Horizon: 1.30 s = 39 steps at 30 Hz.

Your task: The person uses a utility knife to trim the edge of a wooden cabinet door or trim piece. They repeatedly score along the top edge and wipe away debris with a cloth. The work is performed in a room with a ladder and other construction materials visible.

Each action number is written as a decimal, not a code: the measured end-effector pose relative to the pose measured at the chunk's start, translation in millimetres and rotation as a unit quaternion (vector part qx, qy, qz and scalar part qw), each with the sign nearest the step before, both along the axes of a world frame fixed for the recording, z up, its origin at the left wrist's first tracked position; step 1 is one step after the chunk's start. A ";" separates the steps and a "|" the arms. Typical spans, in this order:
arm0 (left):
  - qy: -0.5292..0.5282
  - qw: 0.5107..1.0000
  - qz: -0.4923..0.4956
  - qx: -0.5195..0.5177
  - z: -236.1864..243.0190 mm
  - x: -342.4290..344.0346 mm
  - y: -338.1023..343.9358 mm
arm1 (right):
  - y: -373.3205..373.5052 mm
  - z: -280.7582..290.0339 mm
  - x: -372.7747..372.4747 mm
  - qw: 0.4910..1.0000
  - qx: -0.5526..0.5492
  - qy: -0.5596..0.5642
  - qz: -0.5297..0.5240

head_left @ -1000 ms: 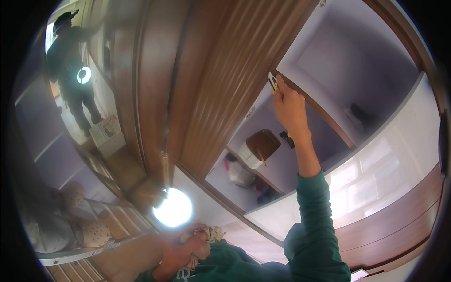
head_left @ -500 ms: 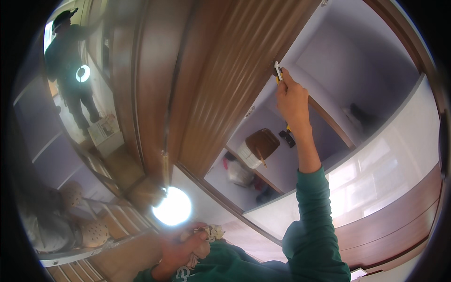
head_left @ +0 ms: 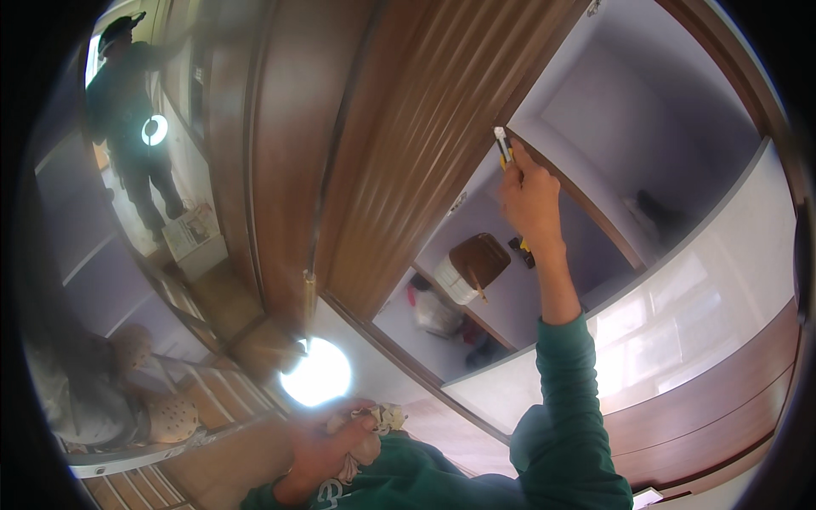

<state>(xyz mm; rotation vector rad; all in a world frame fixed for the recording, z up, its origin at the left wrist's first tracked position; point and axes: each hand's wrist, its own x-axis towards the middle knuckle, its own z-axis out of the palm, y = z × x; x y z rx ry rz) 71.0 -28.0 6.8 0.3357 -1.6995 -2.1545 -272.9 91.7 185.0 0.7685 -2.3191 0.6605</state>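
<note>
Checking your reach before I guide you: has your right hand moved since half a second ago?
Yes, slightly: the right hand, gripping a white-and-yellow hand tool, has come back toward the lower metal hinge.

The right hand [head_left: 532, 197] moved the white and yellow tool [head_left: 503, 148] up along the brown panel [head_left: 404, 144], then brought it back down a bit.

The right grip [head_left: 531, 200] is raised and clenched, its fingers [head_left: 518, 156] bent, with the wrist [head_left: 551, 249] and forearm [head_left: 562, 297] stretching down below it. Well apart, lower and to its left, the left grip [head_left: 323, 450] curls closed beside the torso [head_left: 416, 469].
</note>
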 end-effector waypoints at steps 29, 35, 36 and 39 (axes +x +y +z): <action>-0.002 1.000 0.002 0.001 -0.1 -2.1 -1.6 | -1.0 -15.1 5.3 0.999 0.007 0.033 -0.006; -0.019 1.000 -0.004 0.004 -2.6 -4.6 -1.6 | -11.0 8.3 3.3 0.998 -0.057 0.026 0.007; -0.014 1.000 -0.004 0.005 -2.5 -5.0 -1.5 | -12.7 10.6 4.2 0.998 -0.056 0.023 0.005; -0.001 1.000 0.003 0.015 -2.1 -6.5 -0.3 | -15.5 13.3 7.5 0.999 -0.038 0.010 -0.024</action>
